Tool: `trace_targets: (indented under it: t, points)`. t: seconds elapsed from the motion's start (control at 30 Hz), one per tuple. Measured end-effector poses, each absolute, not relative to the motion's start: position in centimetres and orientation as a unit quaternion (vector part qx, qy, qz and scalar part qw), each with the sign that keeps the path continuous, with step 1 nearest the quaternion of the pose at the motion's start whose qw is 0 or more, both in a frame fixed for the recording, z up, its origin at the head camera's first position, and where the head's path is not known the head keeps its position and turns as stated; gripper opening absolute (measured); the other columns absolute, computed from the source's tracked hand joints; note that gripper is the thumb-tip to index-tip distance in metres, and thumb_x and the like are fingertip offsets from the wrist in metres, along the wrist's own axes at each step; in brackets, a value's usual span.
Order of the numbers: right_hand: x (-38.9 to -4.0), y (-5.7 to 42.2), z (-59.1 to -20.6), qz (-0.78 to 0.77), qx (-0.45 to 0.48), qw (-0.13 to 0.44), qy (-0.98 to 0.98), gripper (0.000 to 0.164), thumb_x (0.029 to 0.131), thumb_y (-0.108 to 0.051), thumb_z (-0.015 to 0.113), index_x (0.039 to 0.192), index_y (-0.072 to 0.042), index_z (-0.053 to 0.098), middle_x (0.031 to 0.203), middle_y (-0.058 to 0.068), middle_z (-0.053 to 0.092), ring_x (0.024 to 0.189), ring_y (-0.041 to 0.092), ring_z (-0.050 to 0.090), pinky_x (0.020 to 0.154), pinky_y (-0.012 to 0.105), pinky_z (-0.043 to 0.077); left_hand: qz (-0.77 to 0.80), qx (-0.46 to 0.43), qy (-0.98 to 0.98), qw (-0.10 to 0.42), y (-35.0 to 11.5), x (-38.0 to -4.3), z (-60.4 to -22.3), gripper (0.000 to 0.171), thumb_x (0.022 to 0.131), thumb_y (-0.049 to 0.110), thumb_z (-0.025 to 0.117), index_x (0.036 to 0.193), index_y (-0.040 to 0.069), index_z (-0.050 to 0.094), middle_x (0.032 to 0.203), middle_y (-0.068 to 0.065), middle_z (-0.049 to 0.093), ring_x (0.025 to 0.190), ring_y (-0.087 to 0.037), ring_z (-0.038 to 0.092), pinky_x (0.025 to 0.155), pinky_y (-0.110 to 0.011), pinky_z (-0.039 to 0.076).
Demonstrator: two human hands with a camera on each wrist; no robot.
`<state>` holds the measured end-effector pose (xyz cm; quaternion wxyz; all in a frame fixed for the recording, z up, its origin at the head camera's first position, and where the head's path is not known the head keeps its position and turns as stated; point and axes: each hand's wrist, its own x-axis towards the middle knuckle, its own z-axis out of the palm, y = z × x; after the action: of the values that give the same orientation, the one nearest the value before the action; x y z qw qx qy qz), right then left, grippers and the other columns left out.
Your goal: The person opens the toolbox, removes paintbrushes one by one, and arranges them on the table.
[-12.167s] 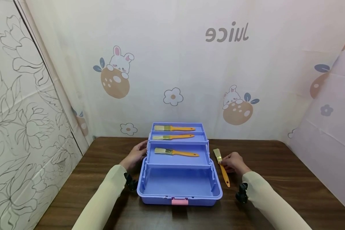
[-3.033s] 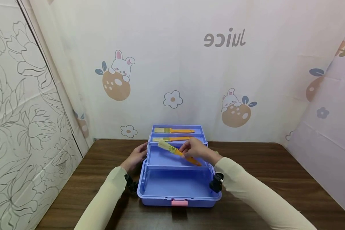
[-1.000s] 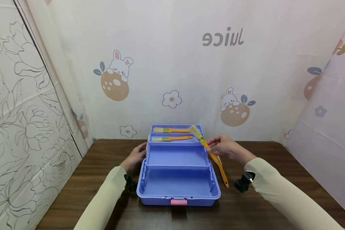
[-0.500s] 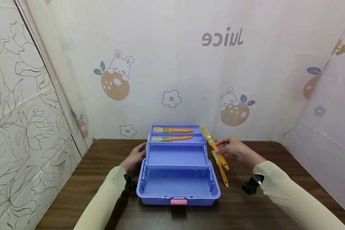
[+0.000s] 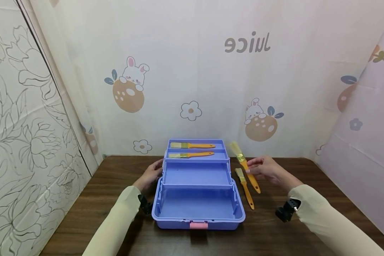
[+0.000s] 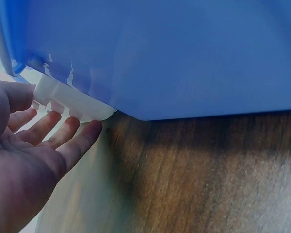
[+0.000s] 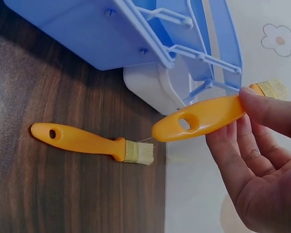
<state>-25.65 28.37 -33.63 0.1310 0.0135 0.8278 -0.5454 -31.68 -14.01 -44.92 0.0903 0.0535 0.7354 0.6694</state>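
My right hand (image 5: 265,168) pinches a paintbrush (image 5: 253,183) by its orange handle, thumb against fingers. The brush is raised, bristles pointing up and away. In the right wrist view, a second paintbrush (image 7: 80,139) lies flat on the table below it. Left of these stands an opened lilac toolbox (image 5: 198,224) with stepped trays. Two more paintbrushes lie in its upper trays, the rear paintbrush (image 5: 200,145) and the front paintbrush (image 5: 200,154). With fairly straight fingers, my left hand (image 6: 26,162) touches the white lid (image 6: 80,99) behind the toolbox's left side.
The box's lower tray (image 5: 196,172) and deep bottom (image 5: 198,202) hold nothing visible. A pink latch (image 5: 198,225) sits at its front. The dark wooden table (image 5: 307,213) ends at a printed curtain (image 5: 192,71) behind.
My right hand has lifted the paintbrush out of the lower tray and carried it rightward, past the box's edge, above the brush on the table. My left hand stays in place.
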Motion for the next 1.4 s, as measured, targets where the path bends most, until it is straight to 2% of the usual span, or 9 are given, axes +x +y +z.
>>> trace_targets:
  t: [0.43, 0.93, 1.23, 1.4]
  points:
    - [-25.5, 29.7, -35.0, -0.566, 0.024, 0.126, 0.815, 0.038, 0.089, 0.0, 0.064, 0.12, 0.014, 0.049, 0.091, 0.01, 0.066, 0.082, 0.019, 0.065, 0.078, 0.042, 0.055, 0.664, 0.054, 0.741, 0.083, -14.2, -31.6, -45.2, 0.049, 0.101, 0.007, 0.042, 0.147, -0.002, 0.028, 0.136, -0.026, 0.043, 0.118, -0.034, 0.049, 0.097, -0.046, 0.044]
    - [-25.9, 31.3, -37.0, -0.556, 0.053, 0.121, 0.821, 0.041, 0.088, -0.005, 0.067, 0.121, 0.013, 0.051, 0.095, 0.012, 0.064, 0.081, 0.019, 0.064, 0.078, 0.042, 0.055, 0.667, 0.038, 0.738, 0.094, -14.2, -31.5, -45.0, 0.048, 0.102, 0.008, 0.042, 0.148, 0.002, 0.029, 0.138, -0.023, 0.043, 0.122, -0.035, 0.046, 0.099, -0.047, 0.042]
    - [-25.9, 32.4, -37.9, -0.561, 0.085, 0.129, 0.813, 0.04, 0.089, -0.004, 0.065, 0.122, 0.014, 0.05, 0.089, 0.008, 0.065, 0.078, 0.017, 0.063, 0.076, 0.039, 0.055, 0.66, 0.043, 0.744, 0.096, -14.1, -31.5, -44.8, 0.048, 0.102, 0.013, 0.043, 0.148, 0.005, 0.03, 0.14, -0.02, 0.043, 0.122, -0.034, 0.047, 0.1, -0.05, 0.04]
    - [-26.0, 32.9, -38.5, -0.547, 0.096, 0.127, 0.822, 0.042, 0.09, -0.005, 0.065, 0.122, 0.014, 0.049, 0.094, 0.012, 0.065, 0.079, 0.018, 0.063, 0.078, 0.042, 0.055, 0.667, 0.042, 0.738, 0.099, -14.1, -31.5, -44.8, 0.049, 0.102, 0.013, 0.044, 0.148, 0.006, 0.03, 0.14, -0.018, 0.043, 0.122, -0.034, 0.047, 0.099, -0.049, 0.041]
